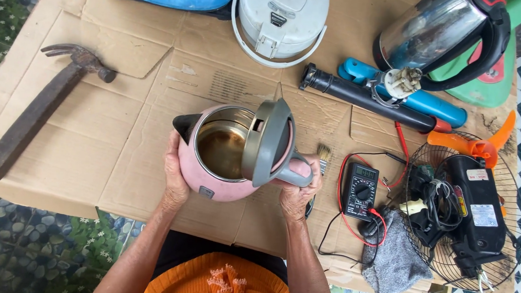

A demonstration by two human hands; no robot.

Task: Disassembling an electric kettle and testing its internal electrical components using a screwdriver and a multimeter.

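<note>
A pink electric kettle (197,172) with a steel inside stands on the cardboard sheet (128,130) in front of me. Its grey lid (267,142) is flipped up, showing the stained metal bottom. My left hand (175,171) presses against the kettle's left side under the black spout. My right hand (296,191) is wrapped around the grey and pink handle on the right. Both hands hold the kettle upright.
A rusty hammer (39,107) lies at left. At the back are a white rice cooker (280,25) and a steel kettle (435,34) with black handle. To the right lie a paintbrush (324,154), a black multimeter (360,190) with red and black leads, a grey cloth (394,262) and a fan grille (503,230) with motor.
</note>
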